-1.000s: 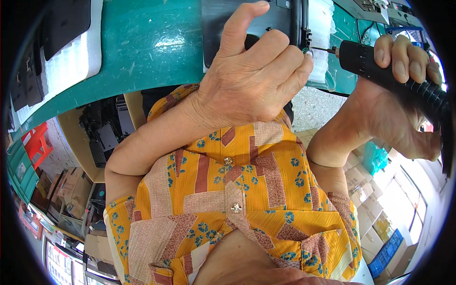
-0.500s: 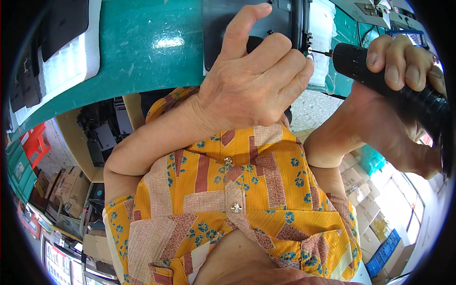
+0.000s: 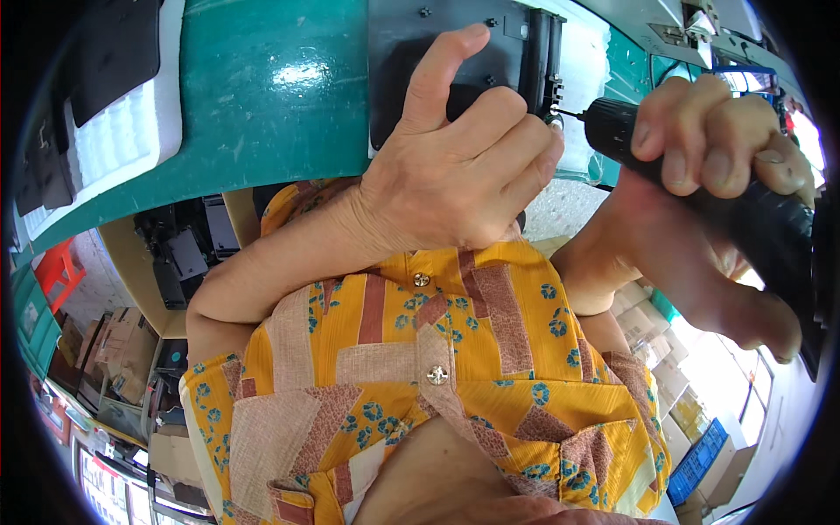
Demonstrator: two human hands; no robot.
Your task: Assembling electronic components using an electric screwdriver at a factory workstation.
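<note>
My right hand (image 3: 691, 166) is wrapped around a black electric screwdriver (image 3: 612, 127), its thin bit pointing left. The bit's tip meets the right edge of a black plastic panel (image 3: 411, 52), by a row of small tabs. Over the panel's near right part lies my left hand (image 3: 464, 166), one finger raised and the others curled together. Those curled fingertips press at the panel's edge beside the bit tip. Whatever they pinch there is hidden or too small to name. Small dark studs stand on the panel's surface.
The panel rests on a green table (image 3: 262, 114) with white foam (image 3: 582, 79) at its right. More foam (image 3: 131, 140) with black parts stands at the left. Below the table edge is a cardboard box (image 3: 140, 280) of dark parts. Grey metal equipment (image 3: 656, 31) stands far right.
The panel and both hands have shifted slightly nearer to me and left. The bit stays at the panel's edge, and both hands keep their hold.
</note>
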